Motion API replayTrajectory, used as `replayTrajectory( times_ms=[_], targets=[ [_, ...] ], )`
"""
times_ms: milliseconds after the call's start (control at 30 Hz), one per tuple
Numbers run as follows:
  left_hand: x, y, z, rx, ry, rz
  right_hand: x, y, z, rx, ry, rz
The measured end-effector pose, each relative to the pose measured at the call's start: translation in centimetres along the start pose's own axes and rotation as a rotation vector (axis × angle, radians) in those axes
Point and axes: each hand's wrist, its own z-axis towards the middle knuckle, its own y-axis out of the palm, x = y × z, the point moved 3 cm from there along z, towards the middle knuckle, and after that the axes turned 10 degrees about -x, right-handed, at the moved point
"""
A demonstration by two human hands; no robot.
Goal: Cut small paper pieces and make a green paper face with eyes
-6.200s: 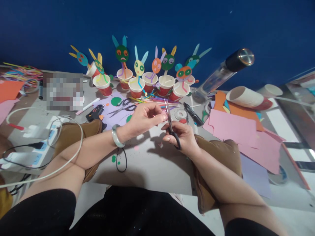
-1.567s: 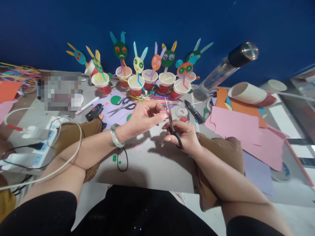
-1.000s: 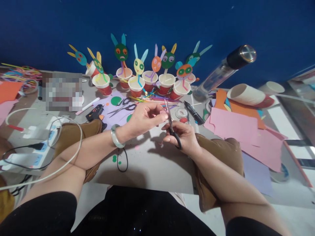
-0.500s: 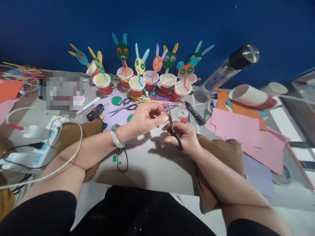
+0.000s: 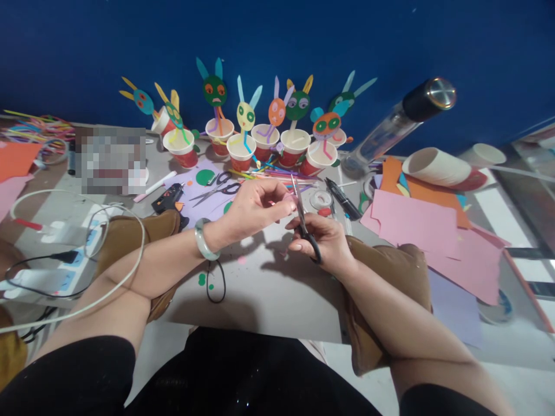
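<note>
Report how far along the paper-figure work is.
Several paper figures in cups look finished. In hand: the right hand holds scissors at a small pink piece pinched in the left hand. Apparently left: finishing that piece; whether the loose pink sheets are for more, I cannot tell.

Counting from my end: 8 paper puppets (image 5: pixel 215 91) around 12 o'clock, 8 paper cups (image 5: pixel 241 156) holding them. 2 pairs of scissors (image 5: pixel 300 209). 1 bottle (image 5: pixel 378 138) at 2 o'clock.

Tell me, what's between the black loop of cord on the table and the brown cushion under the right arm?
The head view shows bare tabletop, partly in shadow, between the loop and the cushion.
</note>
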Motion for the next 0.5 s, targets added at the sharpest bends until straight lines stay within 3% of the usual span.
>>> replayTrajectory(
  times_ms=[500],
  targets=[
    [-0.05, 0.11, -0.09, -0.02, -0.001, 0.032, -0.11, -0.07, 0.03, 0.009, 0.027, -0.013]
  ],
)
